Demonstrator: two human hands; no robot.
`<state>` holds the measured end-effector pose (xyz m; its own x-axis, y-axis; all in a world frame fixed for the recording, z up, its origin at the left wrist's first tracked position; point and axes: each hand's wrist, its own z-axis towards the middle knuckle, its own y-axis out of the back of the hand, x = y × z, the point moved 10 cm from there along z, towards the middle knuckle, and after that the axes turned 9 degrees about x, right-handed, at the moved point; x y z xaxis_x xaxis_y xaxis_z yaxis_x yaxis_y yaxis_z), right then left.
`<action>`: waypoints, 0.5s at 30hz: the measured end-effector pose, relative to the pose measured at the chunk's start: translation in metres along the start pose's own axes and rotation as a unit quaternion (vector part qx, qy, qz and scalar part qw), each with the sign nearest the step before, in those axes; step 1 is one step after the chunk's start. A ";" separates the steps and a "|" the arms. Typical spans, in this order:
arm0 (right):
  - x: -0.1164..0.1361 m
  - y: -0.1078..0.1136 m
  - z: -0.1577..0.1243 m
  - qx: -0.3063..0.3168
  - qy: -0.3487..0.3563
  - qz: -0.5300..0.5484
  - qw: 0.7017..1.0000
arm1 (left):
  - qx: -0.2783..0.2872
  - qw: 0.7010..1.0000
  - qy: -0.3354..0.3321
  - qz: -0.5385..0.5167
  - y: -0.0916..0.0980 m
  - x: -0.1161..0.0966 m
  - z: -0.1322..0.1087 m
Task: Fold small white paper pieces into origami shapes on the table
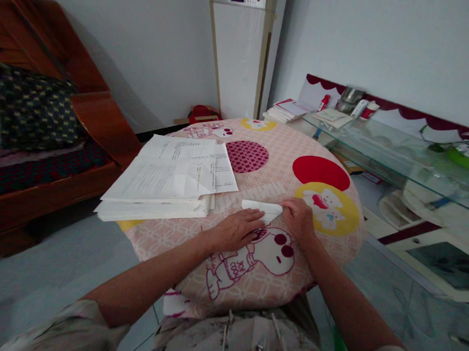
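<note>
A small folded white paper [261, 207] lies on the round table, whose pink cartoon-print cloth [276, 162] covers the top. My left hand [238, 229] rests flat on the paper's near left part, fingers stretched out. My right hand [299, 217] presses on the paper's right end with fingers curled down on it. A thick stack of printed white sheets [169, 184] sits to the left of both hands, its top sheets fanned out.
A wooden sofa [51, 128] with dark cushions stands at the left. At the right, a glass-topped table [402, 151] carries books, cans and a green object. A white standing appliance [238, 46] is against the far wall. Grey floor surrounds the table.
</note>
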<state>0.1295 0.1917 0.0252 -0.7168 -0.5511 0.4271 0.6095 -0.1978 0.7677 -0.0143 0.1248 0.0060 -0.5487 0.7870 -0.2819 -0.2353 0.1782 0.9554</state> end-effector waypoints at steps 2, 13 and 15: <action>0.003 -0.001 0.001 0.008 0.001 0.016 1.000 | -0.002 1.000 0.000 0.002 0.000 0.000 0.000; 0.015 -0.021 0.010 0.078 0.028 0.019 0.996 | -0.004 1.000 -0.004 -0.001 0.004 -0.003 0.000; 0.021 -0.026 0.013 0.090 0.047 -0.009 0.995 | -0.008 1.000 -0.006 -0.002 0.004 -0.003 0.000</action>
<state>0.0941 0.1955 0.0204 -0.6875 -0.6231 0.3729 0.5203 -0.0646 0.8515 -0.0135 0.1230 0.0110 -0.5380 0.7933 -0.2850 -0.2513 0.1718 0.9525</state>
